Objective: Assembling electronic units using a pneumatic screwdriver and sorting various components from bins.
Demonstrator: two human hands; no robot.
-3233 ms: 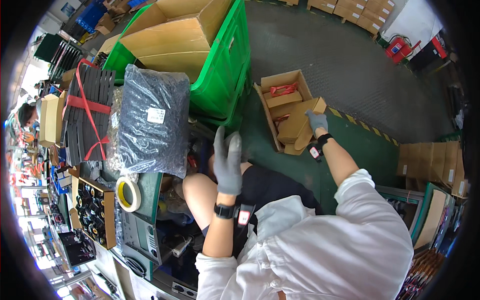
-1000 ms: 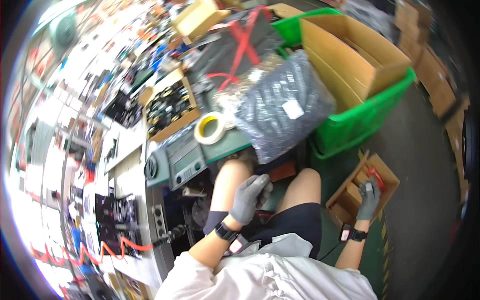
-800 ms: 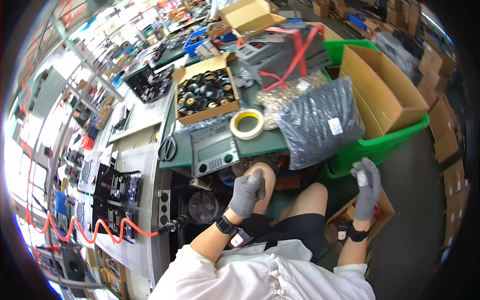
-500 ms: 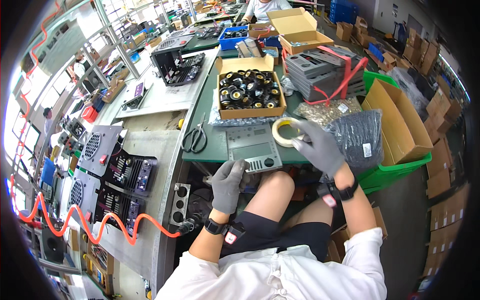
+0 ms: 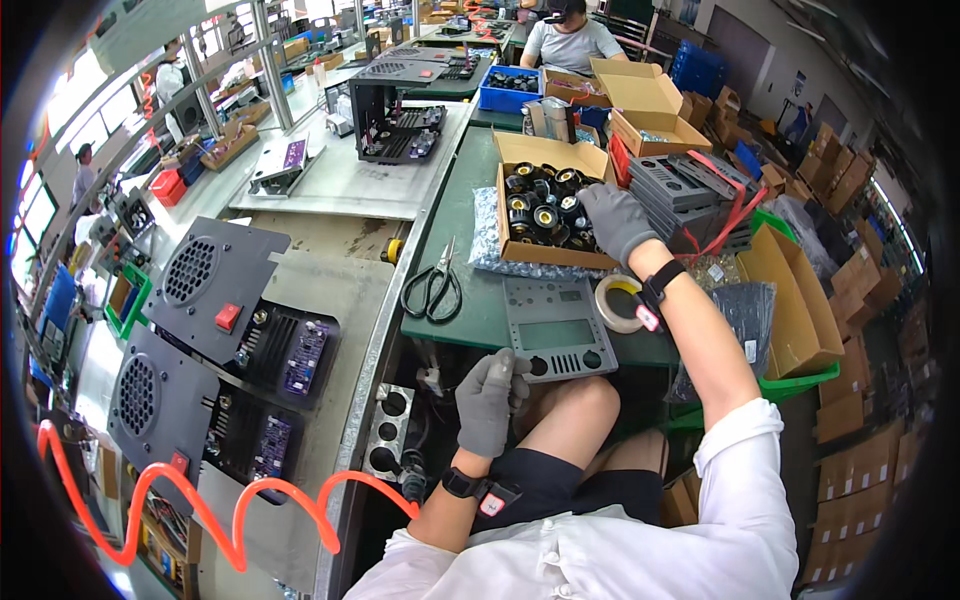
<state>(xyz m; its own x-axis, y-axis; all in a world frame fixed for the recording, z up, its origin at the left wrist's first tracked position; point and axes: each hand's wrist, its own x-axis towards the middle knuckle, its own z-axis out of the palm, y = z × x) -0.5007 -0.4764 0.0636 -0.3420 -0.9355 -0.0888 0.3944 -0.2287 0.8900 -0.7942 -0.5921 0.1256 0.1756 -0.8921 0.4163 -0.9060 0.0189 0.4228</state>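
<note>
A grey metal panel (image 5: pixel 553 300) with a rectangular window, slots and round holes lies at the front edge of the green table, its near edge reaching past it. My left hand (image 5: pixel 487 405), in a grey glove, is closed at the panel's near left corner. At the right rim of an open cardboard box (image 5: pixel 560 255) is my right hand (image 5: pixel 618 222), also gloved, its fingers reaching over black round parts (image 5: pixel 545 216) with brass-coloured centres. The fingers look apart from any grip, though their tips are partly hidden among the parts.
Black-handled scissors (image 5: pixel 432 293) lie left of the panel, a tape roll (image 5: pixel 618 303) right of it. Stacked grey panels (image 5: pixel 680 195) stand beyond my right hand. Left are chassis units (image 5: pixel 195 280) and a coiled orange hose (image 5: pixel 235 540). Another person (image 5: pixel 572 45) sits at the far end.
My right hand has moved from beside the tape roll up to the box of black parts. My left hand stays by the panel's corner. The whole view has shifted.
</note>
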